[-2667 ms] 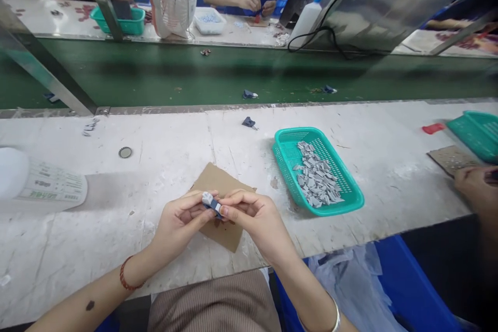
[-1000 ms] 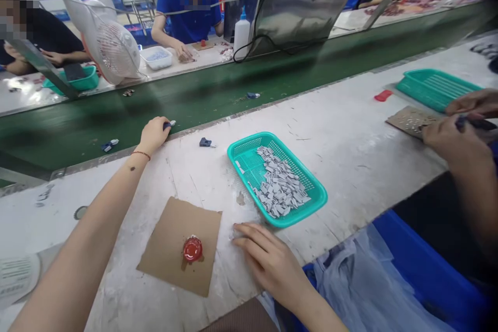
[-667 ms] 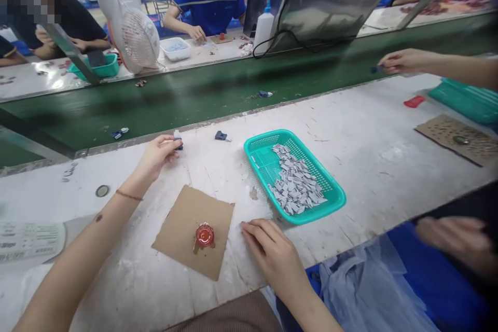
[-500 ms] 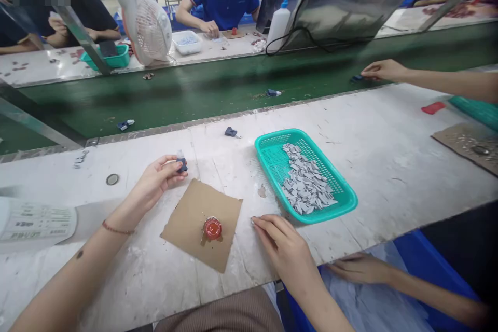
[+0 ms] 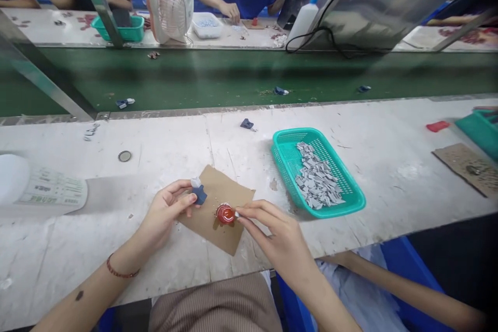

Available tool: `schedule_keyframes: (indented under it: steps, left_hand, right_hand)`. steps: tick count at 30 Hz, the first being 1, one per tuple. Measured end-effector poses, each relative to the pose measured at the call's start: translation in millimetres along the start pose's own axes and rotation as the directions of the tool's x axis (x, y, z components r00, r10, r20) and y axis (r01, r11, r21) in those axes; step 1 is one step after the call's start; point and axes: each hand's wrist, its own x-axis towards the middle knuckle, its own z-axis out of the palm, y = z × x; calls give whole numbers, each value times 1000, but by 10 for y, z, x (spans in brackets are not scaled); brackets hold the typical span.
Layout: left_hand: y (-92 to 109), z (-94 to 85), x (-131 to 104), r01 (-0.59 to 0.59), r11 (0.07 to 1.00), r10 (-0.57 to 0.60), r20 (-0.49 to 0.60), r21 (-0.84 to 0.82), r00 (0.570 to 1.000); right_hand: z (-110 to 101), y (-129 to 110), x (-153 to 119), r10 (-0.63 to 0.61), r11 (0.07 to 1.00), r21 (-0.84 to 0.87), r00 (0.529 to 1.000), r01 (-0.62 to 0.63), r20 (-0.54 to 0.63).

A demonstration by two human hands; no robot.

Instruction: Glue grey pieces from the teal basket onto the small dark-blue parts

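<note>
Between the thumb and fingers of my left hand [image 5: 167, 210] is a small dark blue piece [image 5: 199, 195] with a whitish tip, held over the left edge of a brown cardboard square [image 5: 218, 181]. On that cardboard stands a small red cap [image 5: 225, 213] with a glossy, wet-looking inside. My right hand [image 5: 274, 228] pinches a small grey piece [image 5: 237, 214] at the cap's right rim; whether it touches the rim I cannot tell. Just beyond my right hand lies a green basket [image 5: 280, 187] with many small grey pieces [image 5: 317, 176] in it.
A dark blue piece [image 5: 247, 124] lies near the green conveyor belt [image 5: 218, 75], which carries more such pieces. At left is a white tub [image 5: 50, 187], with a bottle cap [image 5: 124, 156] near it. A co-worker's arm [image 5: 397, 285] reaches in at lower right, over a blue bin [image 5: 408, 264].
My left hand has brought the blue piece over the cardboard. My right hand has moved left to the red cap with the grey piece. The co-worker's hand has left the belt.
</note>
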Motion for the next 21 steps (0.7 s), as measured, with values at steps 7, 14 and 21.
schedule_keyframes:
  steps: [7,14,21]
  left_hand:
    - [-66,6,-43,42,997,-38,62,-61,997]
    - [-78,29,-71,54,995,-45,102,-86,994]
    - [-50,45,-80,162,964,-131,154,-209,979]
  right_hand:
    - [176,-56,67,-67,986,-145,993,80,94]
    - [197,-74,77,-75,977,-193,993,91,90]
    - [209,-60,75,-78,967,-232,990,104,121]
